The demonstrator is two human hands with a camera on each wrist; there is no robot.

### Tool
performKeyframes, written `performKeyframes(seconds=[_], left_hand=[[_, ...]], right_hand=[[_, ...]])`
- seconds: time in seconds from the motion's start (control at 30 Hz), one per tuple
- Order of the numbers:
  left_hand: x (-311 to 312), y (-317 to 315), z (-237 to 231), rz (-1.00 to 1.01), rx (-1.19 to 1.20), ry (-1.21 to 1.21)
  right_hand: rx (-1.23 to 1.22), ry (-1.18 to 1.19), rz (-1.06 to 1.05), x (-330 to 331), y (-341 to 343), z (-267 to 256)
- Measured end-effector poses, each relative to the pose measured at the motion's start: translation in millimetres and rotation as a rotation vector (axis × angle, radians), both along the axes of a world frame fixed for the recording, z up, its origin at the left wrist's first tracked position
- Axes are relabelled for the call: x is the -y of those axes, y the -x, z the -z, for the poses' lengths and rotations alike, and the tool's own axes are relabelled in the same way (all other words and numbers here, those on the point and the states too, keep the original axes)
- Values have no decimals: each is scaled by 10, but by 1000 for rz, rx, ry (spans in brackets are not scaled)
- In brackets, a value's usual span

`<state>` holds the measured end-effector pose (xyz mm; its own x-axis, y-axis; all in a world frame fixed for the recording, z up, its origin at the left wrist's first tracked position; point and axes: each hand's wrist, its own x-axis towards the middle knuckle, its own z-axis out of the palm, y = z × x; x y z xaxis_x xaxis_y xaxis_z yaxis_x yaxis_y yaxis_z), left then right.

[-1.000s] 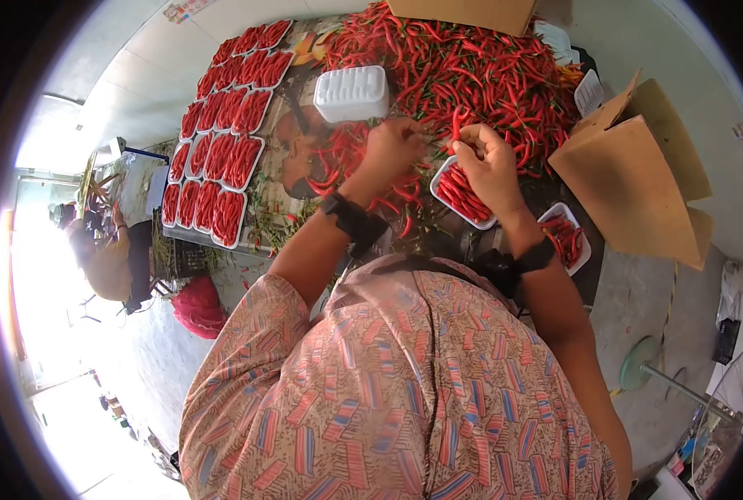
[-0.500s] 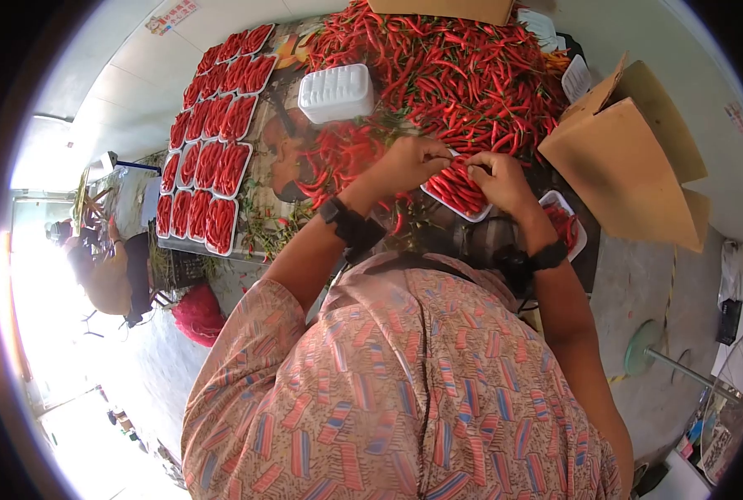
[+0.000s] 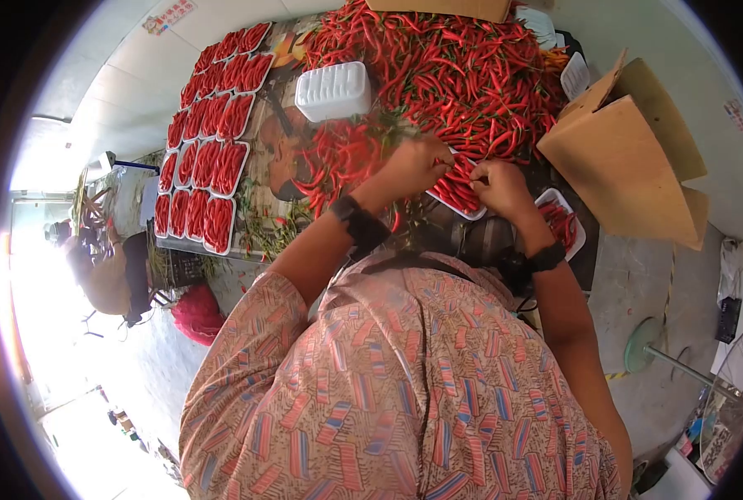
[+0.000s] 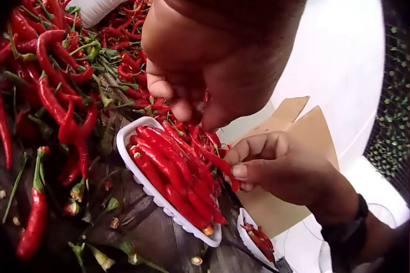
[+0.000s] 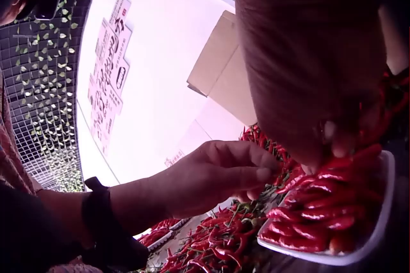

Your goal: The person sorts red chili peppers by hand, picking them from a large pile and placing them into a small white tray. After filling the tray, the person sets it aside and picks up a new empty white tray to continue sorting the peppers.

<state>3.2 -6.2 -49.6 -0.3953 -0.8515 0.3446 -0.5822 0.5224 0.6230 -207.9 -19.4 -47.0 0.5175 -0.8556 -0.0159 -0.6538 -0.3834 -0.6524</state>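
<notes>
A white tray (image 3: 476,216) of red chillies lies between and below the two hands, also seen in the left wrist view (image 4: 155,199). My right hand (image 3: 505,190) pinches a red chilli (image 4: 216,160) between thumb and fingers beside the tray's far end. Opposite it, my left hand (image 3: 413,171) hangs over the loose chillies with fingers curled and thumb against them. Whether something small lies in its fingertips cannot be told. In the right wrist view, my left hand (image 5: 221,178) shows its thumb and forefinger tips close together.
A big heap of chillies (image 3: 471,75) covers the far table. Rows of filled trays (image 3: 210,168) lie left, a stack of white trays (image 3: 333,92) behind my left hand. Another tray (image 3: 581,241) with chillies and a cardboard box (image 3: 630,158) are at the right.
My right hand has come down from the heap's edge with its chilli to the tray. My left hand came near it over the tray, then moved slightly apart. The view has shifted slightly.
</notes>
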Motion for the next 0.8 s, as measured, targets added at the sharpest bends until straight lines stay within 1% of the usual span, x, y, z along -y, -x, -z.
performKeyframes(seconds=[0.07, 0.1, 0.17, 0.23, 0.3, 0.37, 0.43, 0.6, 0.77, 0.8], left_hand=[[-1, 4, 9, 1, 28, 9], [1, 5, 18, 6, 34, 11], [-1, 1, 37, 11, 39, 13], [-5, -2, 58, -14, 24, -41], [5, -8, 73, -8, 30, -32], [18, -7, 90, -1, 36, -24], [22, -5, 91, 14, 108, -22], [0, 30, 90, 3, 148, -50], [6, 58, 101, 11, 194, -23], [-7, 76, 91, -13, 252, -23]], right_hand=[[-58, -20, 21, -13, -19, -1], [-58, -20, 21, -15, -22, 25], [-27, 62, 33, -21, -30, 99], [-26, 47, 44, -33, -41, 78], [-24, 31, 57, -39, -57, 80], [-28, 98, 32, -43, -64, 112], [-27, 86, 44, -54, -73, 97], [-56, 61, 58, -82, -69, 66], [-62, 120, 54, -77, -67, 77], [-62, 117, 53, -73, -68, 77]])
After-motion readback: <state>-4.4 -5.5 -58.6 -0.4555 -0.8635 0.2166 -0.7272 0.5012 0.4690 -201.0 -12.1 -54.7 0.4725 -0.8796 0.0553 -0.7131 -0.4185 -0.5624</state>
